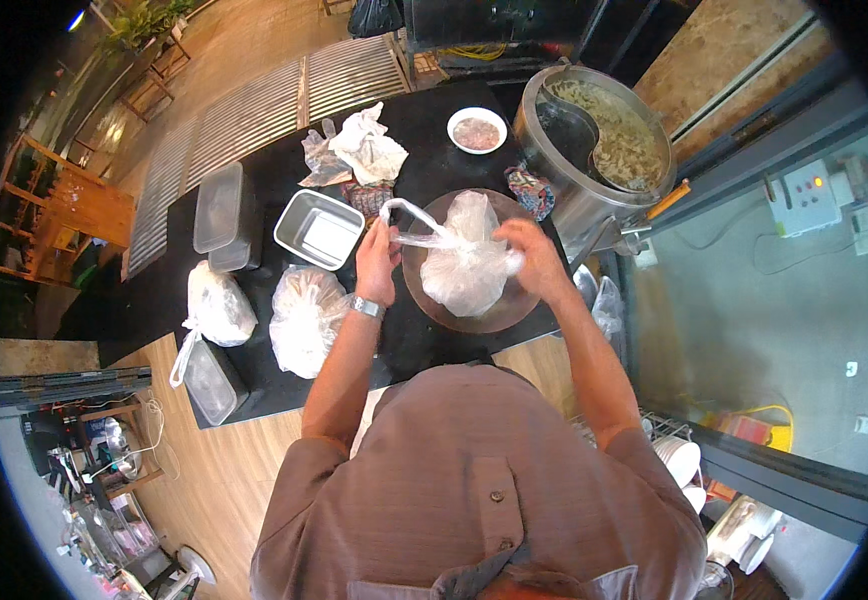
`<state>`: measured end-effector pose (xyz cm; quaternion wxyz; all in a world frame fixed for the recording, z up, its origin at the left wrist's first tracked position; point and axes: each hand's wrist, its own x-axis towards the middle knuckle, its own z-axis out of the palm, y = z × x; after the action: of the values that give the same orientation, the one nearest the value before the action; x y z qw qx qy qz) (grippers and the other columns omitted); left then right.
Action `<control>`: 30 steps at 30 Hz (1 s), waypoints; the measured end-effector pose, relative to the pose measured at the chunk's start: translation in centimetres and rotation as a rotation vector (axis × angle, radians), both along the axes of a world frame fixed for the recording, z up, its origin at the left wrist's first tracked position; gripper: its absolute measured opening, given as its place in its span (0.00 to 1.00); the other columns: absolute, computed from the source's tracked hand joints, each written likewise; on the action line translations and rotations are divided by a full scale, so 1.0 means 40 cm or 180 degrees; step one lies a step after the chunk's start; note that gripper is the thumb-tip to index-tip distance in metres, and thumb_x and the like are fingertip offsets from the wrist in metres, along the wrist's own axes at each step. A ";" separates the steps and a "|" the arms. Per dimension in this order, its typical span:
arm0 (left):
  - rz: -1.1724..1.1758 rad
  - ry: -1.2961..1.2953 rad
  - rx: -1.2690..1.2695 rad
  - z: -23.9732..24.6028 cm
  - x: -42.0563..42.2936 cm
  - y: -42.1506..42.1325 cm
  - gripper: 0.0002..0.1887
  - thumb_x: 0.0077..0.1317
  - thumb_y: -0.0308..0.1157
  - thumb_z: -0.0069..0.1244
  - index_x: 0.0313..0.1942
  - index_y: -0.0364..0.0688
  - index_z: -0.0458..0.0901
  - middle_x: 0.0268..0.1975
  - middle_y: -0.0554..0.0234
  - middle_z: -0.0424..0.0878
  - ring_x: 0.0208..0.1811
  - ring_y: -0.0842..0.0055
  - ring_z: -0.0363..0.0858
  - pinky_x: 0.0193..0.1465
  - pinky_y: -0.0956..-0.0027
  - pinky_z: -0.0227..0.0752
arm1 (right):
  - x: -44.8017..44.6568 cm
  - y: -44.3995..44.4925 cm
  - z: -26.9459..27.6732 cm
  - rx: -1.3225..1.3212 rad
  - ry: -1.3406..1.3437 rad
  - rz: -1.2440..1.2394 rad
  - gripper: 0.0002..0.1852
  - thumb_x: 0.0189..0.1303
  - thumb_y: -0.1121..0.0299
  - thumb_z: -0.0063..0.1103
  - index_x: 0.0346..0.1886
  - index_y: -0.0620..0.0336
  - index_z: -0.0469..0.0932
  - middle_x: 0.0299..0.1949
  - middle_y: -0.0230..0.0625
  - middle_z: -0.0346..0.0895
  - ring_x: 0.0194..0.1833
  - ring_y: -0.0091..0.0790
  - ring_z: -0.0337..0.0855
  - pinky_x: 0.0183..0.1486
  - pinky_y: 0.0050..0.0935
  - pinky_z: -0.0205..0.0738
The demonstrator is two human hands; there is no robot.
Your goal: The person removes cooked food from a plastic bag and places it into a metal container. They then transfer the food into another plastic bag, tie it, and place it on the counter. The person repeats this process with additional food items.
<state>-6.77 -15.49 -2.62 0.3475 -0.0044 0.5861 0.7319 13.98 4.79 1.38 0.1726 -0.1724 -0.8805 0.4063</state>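
Observation:
A knotted translucent plastic bag (466,274) with pale contents rests on a round brown board (434,315). My left hand (379,262) grips one stretched handle of this bag, left of the knot. At the bag's right side, my right hand (535,255) has its fingers curled against the plastic; a bunched white bit shows beside them, and what the fingertips hold is partly hidden. Just left of my left hand is a rectangular metal container (320,229), its inside bare. A second filled plastic bag (306,319) lies beside my left forearm.
A large steel pot (554,202) with a divided inside, one half holding cloudy liquid, stands at the right. A white bowl (477,130) of pinkish food, a patterned cloth (530,193), a white cloth (370,146), lidded plastic boxes (218,206) and another tied bag (218,304) share the black table (434,112).

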 end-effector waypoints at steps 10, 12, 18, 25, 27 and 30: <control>-0.1053 0.2559 -0.0538 -0.155 0.167 -0.075 0.35 0.62 0.32 0.56 0.68 0.34 0.64 0.55 0.49 0.81 0.55 0.63 0.80 0.58 0.63 0.74 | -0.186 -0.013 0.007 0.1792 -0.0260 0.1072 0.11 0.54 0.71 0.57 0.41 0.54 0.83 0.40 0.38 0.83 0.50 0.43 0.79 0.63 0.51 0.55; -0.1026 0.2775 -0.0584 -0.140 0.178 -0.048 0.49 0.59 0.37 0.62 0.75 0.37 0.48 0.55 0.48 0.81 0.54 0.61 0.81 0.57 0.62 0.74 | -0.193 -0.014 0.003 0.1917 -0.0575 0.0988 0.06 0.55 0.67 0.57 0.33 0.53 0.83 0.32 0.35 0.83 0.44 0.43 0.80 0.60 0.51 0.57; -0.1166 0.2264 -0.1103 -0.057 0.166 0.023 0.61 0.58 0.33 0.62 0.75 0.37 0.25 0.48 0.53 0.84 0.45 0.66 0.85 0.47 0.62 0.78 | -0.166 -0.021 -0.009 0.1303 0.0089 0.0510 0.10 0.57 0.63 0.55 0.24 0.56 0.78 0.27 0.42 0.82 0.36 0.49 0.81 0.47 0.51 0.63; -0.1439 0.3461 -0.1153 -0.044 0.110 0.078 0.46 0.57 0.19 0.53 0.75 0.39 0.47 0.37 0.50 0.84 0.42 0.57 0.84 0.46 0.60 0.77 | -0.037 0.012 -0.084 0.0426 -0.0256 -0.1045 0.11 0.59 0.62 0.60 0.34 0.60 0.84 0.31 0.49 0.83 0.36 0.51 0.85 0.40 0.44 0.77; -0.1502 0.3402 -0.1303 -0.063 0.098 0.085 0.40 0.59 0.21 0.54 0.71 0.39 0.55 0.37 0.51 0.84 0.42 0.57 0.84 0.46 0.59 0.76 | -0.005 0.042 -0.129 -0.0034 -0.0270 -0.1611 0.14 0.61 0.61 0.59 0.37 0.63 0.85 0.32 0.48 0.85 0.35 0.46 0.86 0.42 0.42 0.77; -0.1290 0.3273 -0.1575 -0.092 0.058 0.056 0.27 0.63 0.26 0.55 0.62 0.42 0.67 0.35 0.51 0.85 0.36 0.60 0.85 0.41 0.60 0.77 | 0.061 0.118 -0.182 -0.0949 0.0010 -0.2492 0.15 0.61 0.62 0.58 0.36 0.66 0.85 0.33 0.52 0.85 0.35 0.46 0.86 0.43 0.44 0.76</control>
<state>-4.44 -13.23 -6.31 0.1408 0.3810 0.8209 0.4015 16.40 9.50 -5.89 0.2885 -0.5166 -0.6798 0.4333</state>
